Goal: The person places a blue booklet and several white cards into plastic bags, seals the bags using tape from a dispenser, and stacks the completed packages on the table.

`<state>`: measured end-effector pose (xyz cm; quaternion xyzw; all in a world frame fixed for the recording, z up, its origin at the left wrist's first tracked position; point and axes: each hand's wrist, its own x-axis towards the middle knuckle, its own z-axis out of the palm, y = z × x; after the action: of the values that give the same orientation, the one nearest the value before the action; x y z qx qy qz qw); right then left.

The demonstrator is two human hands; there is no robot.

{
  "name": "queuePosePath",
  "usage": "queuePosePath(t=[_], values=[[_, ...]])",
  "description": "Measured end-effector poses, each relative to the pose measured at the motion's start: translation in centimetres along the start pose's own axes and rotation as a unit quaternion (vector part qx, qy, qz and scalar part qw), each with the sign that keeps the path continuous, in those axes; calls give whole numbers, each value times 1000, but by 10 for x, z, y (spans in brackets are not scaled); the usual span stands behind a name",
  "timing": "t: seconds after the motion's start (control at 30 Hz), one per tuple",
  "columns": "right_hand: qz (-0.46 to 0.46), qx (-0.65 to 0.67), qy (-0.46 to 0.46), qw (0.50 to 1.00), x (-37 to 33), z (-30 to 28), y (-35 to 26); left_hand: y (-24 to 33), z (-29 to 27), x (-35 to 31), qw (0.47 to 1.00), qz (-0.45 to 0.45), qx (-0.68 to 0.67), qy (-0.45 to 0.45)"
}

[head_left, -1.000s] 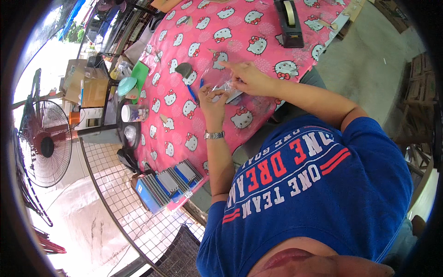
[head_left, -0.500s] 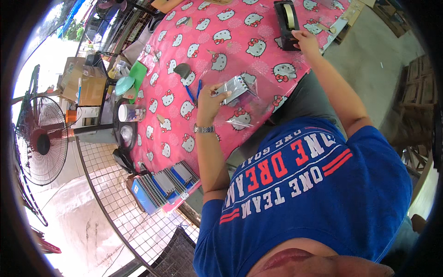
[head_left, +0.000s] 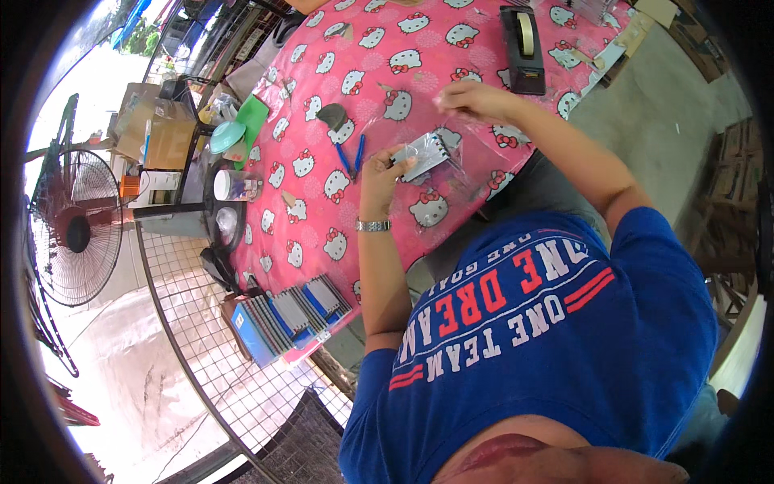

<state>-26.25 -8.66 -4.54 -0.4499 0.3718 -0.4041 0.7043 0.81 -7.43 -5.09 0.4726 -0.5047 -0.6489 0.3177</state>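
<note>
My left hand [head_left: 383, 172] is closed on a small spiral notepad [head_left: 422, 156] wrapped in clear plastic, just above the pink tablecloth [head_left: 371, 105]. The loose plastic spreads past the pad's spiral edge. Above and to the right of the pad, my right hand [head_left: 476, 101] pinches a barely visible piece of tape at its fingertips. A black tape dispenser [head_left: 524, 56] with a pale roll stands farther right, apart from that hand. Blue-handled pliers [head_left: 350, 155] lie left of my left hand, beside a dark grey rounded object [head_left: 331, 118].
Several spiral notebooks [head_left: 294, 313] stand in a row at the table's near left corner. Along the left edge are a clear jar with a white lid [head_left: 234, 185], a teal bowl [head_left: 227, 137] and a green sheet [head_left: 254, 121]. A fan [head_left: 76, 230] stands beyond the wire mesh.
My right hand has left the tape dispenser and moved left toward the notepad, fingers pinched. My left hand keeps hold of the notepad. The whole view has shifted slightly.
</note>
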Motion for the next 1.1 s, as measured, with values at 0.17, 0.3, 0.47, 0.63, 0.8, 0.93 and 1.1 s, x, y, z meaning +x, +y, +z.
queuePosePath(t=[0.17, 0.3, 0.47, 0.63, 0.8, 0.93, 1.1], values=[[-151, -553, -252, 780, 74, 58, -47, 0, -2, 4, 1000, 8, -8, -22], [-77, -722, -288, 624, 106, 62, -45, -3, -3, 2, 999, 28, 6, -21], [228, -362, -290, 856, 107, 27, 1, -4, 4, -8, 994, 103, 4, -32], [216, -365, -265, 866, 109, -22, 56, -12, 4, -6, 962, 202, 183, 1], [-137, -424, -45, 894, 51, 50, -5, -36, 8, -32, 920, 285, 129, 238], [-246, -687, -117, 674, 15, 101, 8, -80, 28, -72, 984, 63, -34, 164], [-283, -502, -72, 814, 3, 105, -5, -86, 60, -86, 985, -120, -120, -22]])
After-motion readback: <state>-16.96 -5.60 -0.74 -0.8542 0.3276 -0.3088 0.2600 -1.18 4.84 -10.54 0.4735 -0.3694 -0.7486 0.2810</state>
